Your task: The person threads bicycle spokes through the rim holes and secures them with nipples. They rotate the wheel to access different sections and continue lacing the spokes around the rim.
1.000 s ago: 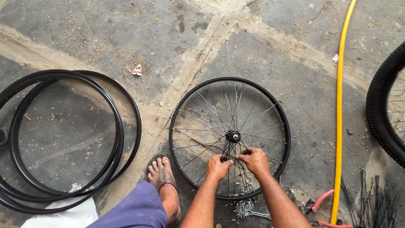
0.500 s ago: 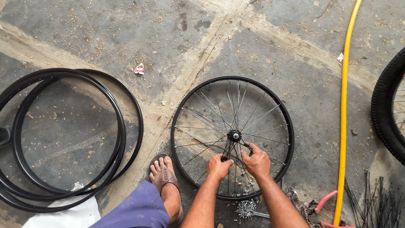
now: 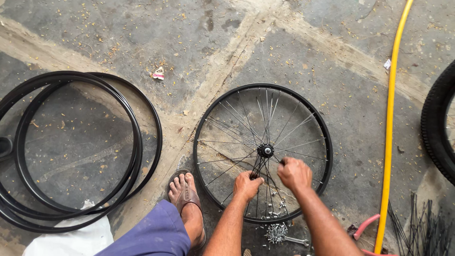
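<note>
A black bicycle wheel rim (image 3: 262,89) laced with thin metal spokes (image 3: 235,116) lies flat on the concrete floor (image 3: 142,38), its hub (image 3: 265,150) at the centre. Both hands work among the lower spokes just below the hub: the left hand (image 3: 247,185) has its fingers curled closed around a spoke, and the right hand (image 3: 295,173) is clenched on another spoke just beside the hub. A sandalled foot (image 3: 186,194) rests against the rim's lower left edge. Below the wheel sit a small pile of spoke nipples (image 3: 276,233) and a metal wrench (image 3: 297,241). To the left lie stacked bare black rims (image 3: 137,142); to the right runs a yellow hose (image 3: 391,118), with a black tyre (image 3: 433,123) at the edge and a bundle of loose spokes (image 3: 419,232) in the lower corner.
</note>
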`<act>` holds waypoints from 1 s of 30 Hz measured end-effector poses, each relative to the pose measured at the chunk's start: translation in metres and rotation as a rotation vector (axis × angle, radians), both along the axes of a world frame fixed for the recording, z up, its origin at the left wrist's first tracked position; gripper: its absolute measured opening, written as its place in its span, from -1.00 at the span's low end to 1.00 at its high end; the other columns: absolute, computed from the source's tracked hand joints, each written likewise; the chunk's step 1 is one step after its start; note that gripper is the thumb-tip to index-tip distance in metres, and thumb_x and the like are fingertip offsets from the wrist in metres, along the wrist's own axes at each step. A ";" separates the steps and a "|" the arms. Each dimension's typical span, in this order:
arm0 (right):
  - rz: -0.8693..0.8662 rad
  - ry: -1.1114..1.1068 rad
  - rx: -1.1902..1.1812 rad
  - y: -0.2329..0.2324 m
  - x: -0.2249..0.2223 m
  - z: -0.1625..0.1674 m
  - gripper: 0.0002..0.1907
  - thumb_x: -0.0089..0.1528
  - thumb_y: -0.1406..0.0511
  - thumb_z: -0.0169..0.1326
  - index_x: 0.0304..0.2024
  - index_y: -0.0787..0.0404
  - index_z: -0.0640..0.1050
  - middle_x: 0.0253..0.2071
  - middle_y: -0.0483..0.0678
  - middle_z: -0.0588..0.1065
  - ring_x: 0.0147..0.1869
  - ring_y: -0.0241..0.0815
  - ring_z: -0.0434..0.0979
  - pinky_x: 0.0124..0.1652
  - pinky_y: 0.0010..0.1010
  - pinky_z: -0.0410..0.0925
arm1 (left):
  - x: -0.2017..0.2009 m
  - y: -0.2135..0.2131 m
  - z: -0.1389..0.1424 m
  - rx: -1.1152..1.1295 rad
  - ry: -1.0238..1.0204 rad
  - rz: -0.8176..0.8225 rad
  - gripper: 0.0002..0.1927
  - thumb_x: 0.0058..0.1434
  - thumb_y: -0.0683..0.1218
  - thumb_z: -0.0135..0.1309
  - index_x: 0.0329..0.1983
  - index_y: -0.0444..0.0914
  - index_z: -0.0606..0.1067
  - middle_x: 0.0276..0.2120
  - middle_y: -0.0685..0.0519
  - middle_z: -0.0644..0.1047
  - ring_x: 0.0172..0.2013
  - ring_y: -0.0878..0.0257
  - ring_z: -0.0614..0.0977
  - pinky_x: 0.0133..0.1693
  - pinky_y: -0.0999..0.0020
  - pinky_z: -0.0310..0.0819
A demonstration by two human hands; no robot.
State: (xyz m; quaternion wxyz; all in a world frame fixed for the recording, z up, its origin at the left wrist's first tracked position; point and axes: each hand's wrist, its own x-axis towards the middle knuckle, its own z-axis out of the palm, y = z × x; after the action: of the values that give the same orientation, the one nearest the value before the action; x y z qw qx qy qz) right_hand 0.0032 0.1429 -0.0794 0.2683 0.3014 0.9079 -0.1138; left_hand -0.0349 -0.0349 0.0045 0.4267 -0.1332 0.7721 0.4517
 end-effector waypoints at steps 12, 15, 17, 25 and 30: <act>-0.324 0.262 -0.344 -0.032 0.025 -0.011 -0.51 0.05 0.11 0.39 -0.03 0.17 0.65 -0.32 0.09 0.61 -0.24 -0.06 0.60 -0.21 -0.21 0.46 | 0.000 -0.001 0.001 -0.028 0.083 -0.056 -0.71 0.04 0.09 0.29 -0.21 -0.09 0.67 -0.29 0.06 0.69 -0.25 0.22 0.69 -0.17 0.26 0.55; -0.435 0.376 -0.491 -0.035 0.026 -0.019 -0.63 0.08 0.18 0.33 -0.11 0.21 0.69 -0.34 -0.02 0.63 -0.25 -0.18 0.61 -0.21 -0.30 0.44 | -0.001 -0.004 0.007 -0.071 0.073 -0.128 -0.73 0.07 0.10 0.21 -0.23 -0.09 0.66 -0.30 0.03 0.71 -0.25 0.18 0.71 -0.15 0.22 0.56; -0.458 0.396 -0.527 -0.029 0.028 -0.017 -0.66 0.10 0.19 0.32 -0.17 0.27 0.70 -0.34 -0.08 0.63 -0.26 -0.24 0.59 -0.21 -0.34 0.42 | -0.002 -0.005 0.013 -0.141 0.076 -0.148 -0.74 0.10 0.10 0.16 -0.24 -0.08 0.67 -0.28 0.01 0.70 -0.22 0.13 0.70 -0.13 0.17 0.54; -0.461 0.235 -0.757 0.002 0.062 0.007 -0.68 0.14 0.18 0.30 -0.26 0.34 0.67 -0.35 -0.05 0.59 -0.27 -0.24 0.47 -0.21 -0.35 0.35 | 0.001 -0.003 0.032 -0.589 0.789 -0.256 -0.40 -0.17 0.16 0.29 -0.01 -0.10 0.60 -0.10 -0.16 0.57 -0.02 -0.15 0.56 -0.07 -0.18 0.40; -0.548 0.188 -0.875 0.004 0.123 0.001 -0.60 0.17 0.08 0.24 -0.24 0.31 0.70 -0.34 -0.10 0.60 -0.26 -0.25 0.42 -0.24 -0.35 0.28 | 0.037 0.017 0.038 -0.344 0.902 -0.220 -0.58 0.22 0.13 0.13 -0.04 -0.26 0.50 -0.13 -0.14 0.57 -0.08 -0.04 0.59 0.01 0.08 0.42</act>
State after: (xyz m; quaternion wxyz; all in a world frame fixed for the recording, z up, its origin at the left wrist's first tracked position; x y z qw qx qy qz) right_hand 0.1263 0.1469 -0.0780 0.2469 0.3760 0.6834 -0.5750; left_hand 0.0019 -0.0180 0.0423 0.0670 0.0892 0.9527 0.2827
